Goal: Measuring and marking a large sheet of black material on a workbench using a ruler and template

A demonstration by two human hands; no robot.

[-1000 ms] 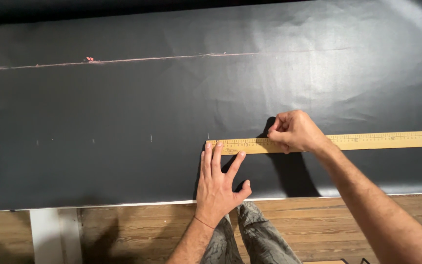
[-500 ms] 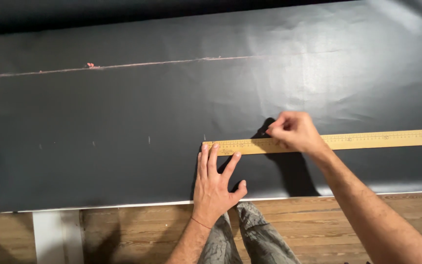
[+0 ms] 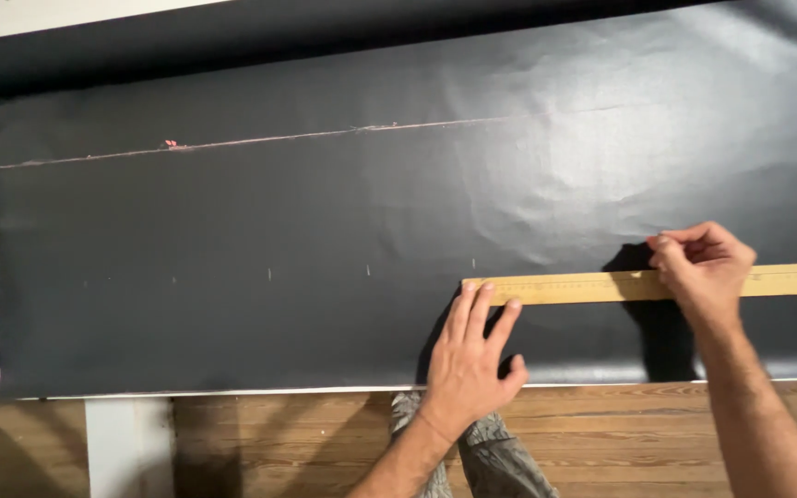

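Black sheet material (image 3: 325, 231): spread flat across the table, covering nearly the whole view; the far part runs to a dark roll along the far edge. Its near edge lies parallel to the table's near edge (image 3: 232, 393), with wooden floor (image 3: 279, 443) below.

Chalk line (image 3: 260, 140): thin, pale, runs left to right across the far half of the sheet, tilting slightly farther toward the right; a small red fleck sits on it at left.

Wooden ruler (image 3: 583, 287): flat on the sheet, long axis left to right, roughly parallel to the near edge. Its left end stops at centre; its right end leaves the view.

Right hand (image 3: 701, 263): fingers bunched over the ruler's far edge, pressing or pinching there. Cannot tell whether a marker is held.

Left hand (image 3: 472, 364): open and flat, fingers spread, fingertips (image 3: 483, 295) touching the ruler's left end from the near side. Holds nothing.

Tick marks (image 3: 367, 270): short pale dashes in a row, continuing left of the ruler's end in line with its far edge. The left hand is nearer to them.
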